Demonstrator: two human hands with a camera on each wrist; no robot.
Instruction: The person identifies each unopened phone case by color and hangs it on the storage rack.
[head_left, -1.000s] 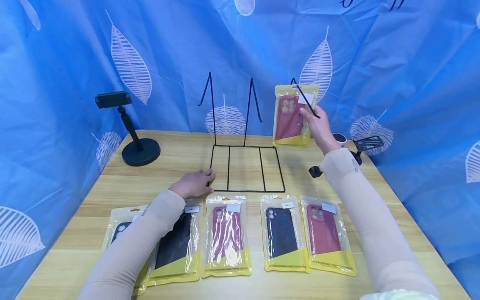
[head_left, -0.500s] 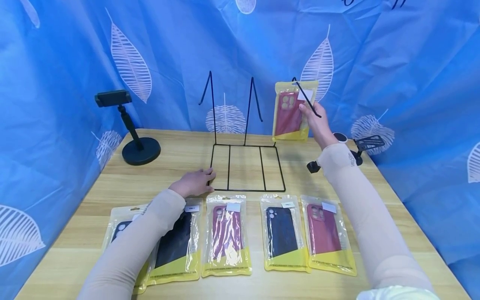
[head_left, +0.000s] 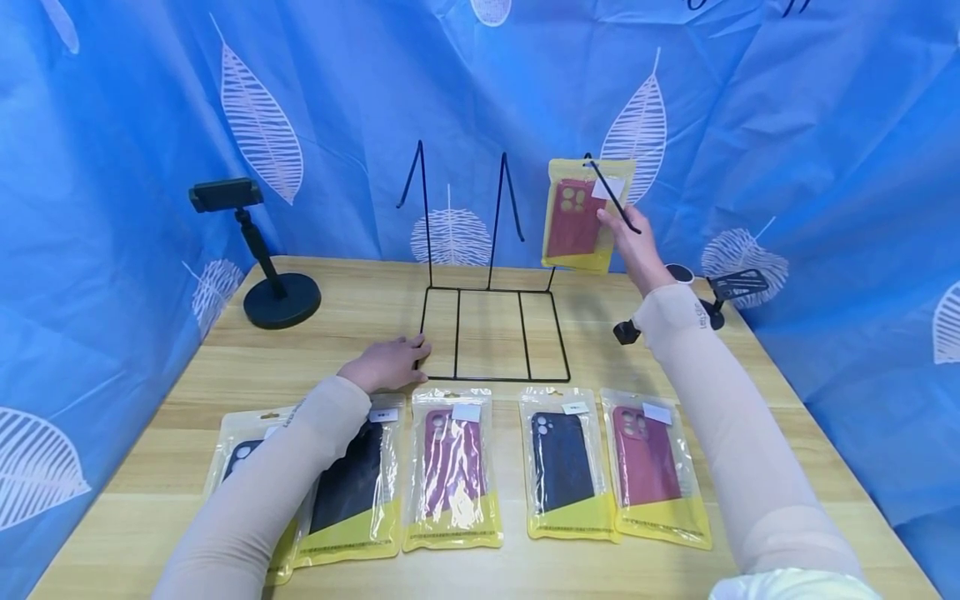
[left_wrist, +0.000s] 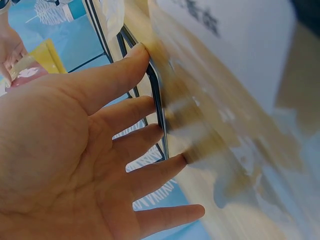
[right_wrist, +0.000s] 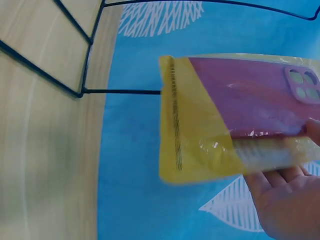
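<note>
My right hand (head_left: 636, 246) pinches the right edge of a bagged dark-red phone case (head_left: 572, 221), thumb in front and fingers behind. The clear and yellow bag is upright by the right prong of a black wire rack (head_left: 491, 288), its top at the prong's back end and its lower edge above the table. In the right wrist view the red case (right_wrist: 255, 100) shows its camera cutouts. At the rack's front left corner rests my left hand (head_left: 384, 365). Its fingers are spread and nearly straight, the thumb and fingertips touching the wire in the left wrist view.
Bagged phone cases lie along the front: a black one (head_left: 348, 483), a red one (head_left: 452, 467), a dark blue one (head_left: 562, 467) and another red one (head_left: 648, 467). My left sleeve partly covers one more bag. A black phone stand (head_left: 281, 300) stands back left, small black gear (head_left: 738, 286) back right.
My right hand has raised the bagged red case slightly, so its lower edge sits higher and the rack's rear upright shows beneath it. My left hand stays at the rack's corner.
</note>
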